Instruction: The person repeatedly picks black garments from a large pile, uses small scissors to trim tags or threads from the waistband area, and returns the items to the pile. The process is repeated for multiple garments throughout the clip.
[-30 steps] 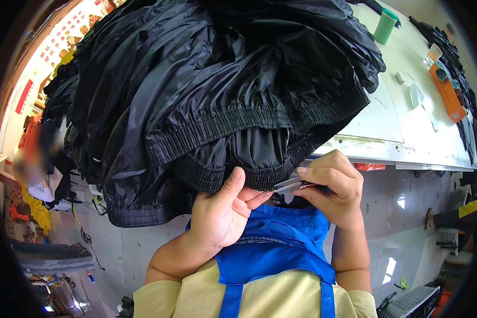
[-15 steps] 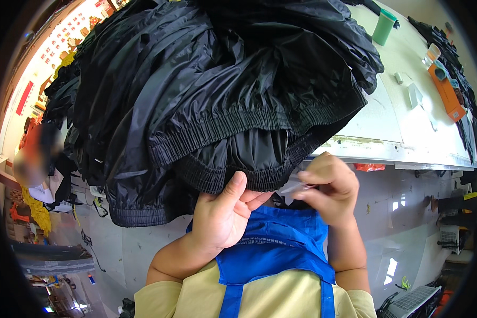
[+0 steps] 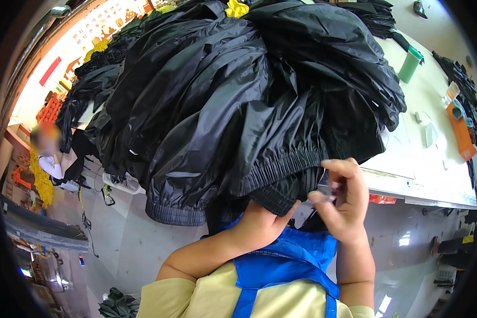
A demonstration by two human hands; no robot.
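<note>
A large heap of shiny black garments hangs over the table's front edge toward me. Several of them end in gathered elastic bands. My left hand is closed on the elastic edge of the nearest garment, its fingers partly hidden by the cloth. Beside that garment's wider gathered band, my right hand is raised with bent fingers. Between its thumb and fingers sits a small, shiny, partly see-through thing, too blurred to name.
On the white table at right stand a green cup and an orange box. A yellow scrap lies atop the heap. Far left, another person sits near a white basket. Dark cloth lies on the floor.
The view has shifted, showing more of the heap. My left hand has turned over, its thumb no longer upright, and has moved right with the elastic edge, nearer my right hand.
</note>
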